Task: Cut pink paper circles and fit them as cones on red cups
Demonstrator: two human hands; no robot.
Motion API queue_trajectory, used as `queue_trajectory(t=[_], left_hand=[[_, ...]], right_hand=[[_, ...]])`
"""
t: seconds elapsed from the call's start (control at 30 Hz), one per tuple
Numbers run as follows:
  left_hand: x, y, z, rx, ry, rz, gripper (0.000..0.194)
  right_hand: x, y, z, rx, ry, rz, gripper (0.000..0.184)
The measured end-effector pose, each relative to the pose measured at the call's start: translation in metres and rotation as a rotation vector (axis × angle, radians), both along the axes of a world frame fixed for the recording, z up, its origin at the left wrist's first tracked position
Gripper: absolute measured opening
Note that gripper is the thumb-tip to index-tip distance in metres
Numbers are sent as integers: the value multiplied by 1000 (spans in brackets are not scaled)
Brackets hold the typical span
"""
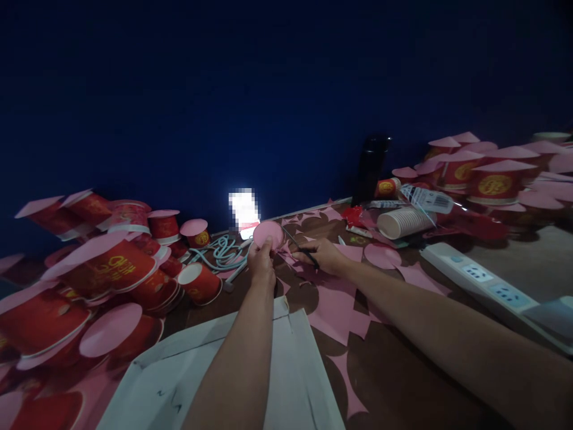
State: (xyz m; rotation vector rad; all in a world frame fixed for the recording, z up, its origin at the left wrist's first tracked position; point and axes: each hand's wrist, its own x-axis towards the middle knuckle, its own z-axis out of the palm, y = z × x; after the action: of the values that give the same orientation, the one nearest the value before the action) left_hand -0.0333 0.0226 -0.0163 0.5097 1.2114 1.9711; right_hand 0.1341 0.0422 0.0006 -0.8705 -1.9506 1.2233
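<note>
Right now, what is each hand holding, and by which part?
The left hand pinches a pink paper disc by its near edge, thumb on top. The right hand holds scissors by the dark handles.

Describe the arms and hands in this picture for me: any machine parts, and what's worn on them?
No machine parts or cables show on them; they are a person's own. The left hand and right hand are ungloved. The left forearm and right forearm show no sleeves, watch or bracelet. Rings are too small to judge.
</note>
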Motion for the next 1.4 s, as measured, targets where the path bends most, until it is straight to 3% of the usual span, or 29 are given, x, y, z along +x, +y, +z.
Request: queue_trajectory(t=[0.83, 1.27, 1.4], left_hand=[[1, -1, 3, -1, -16, 1, 42], [5, -4, 6, 42, -43, -21, 41], [4, -3, 5, 15, -51, -18, 43]], right_hand=[[-1, -1, 1, 8, -13, -18, 44], [-3, -1, 3, -182, 73, -165, 44], [-4, -1, 7, -235, 203, -333, 43]])
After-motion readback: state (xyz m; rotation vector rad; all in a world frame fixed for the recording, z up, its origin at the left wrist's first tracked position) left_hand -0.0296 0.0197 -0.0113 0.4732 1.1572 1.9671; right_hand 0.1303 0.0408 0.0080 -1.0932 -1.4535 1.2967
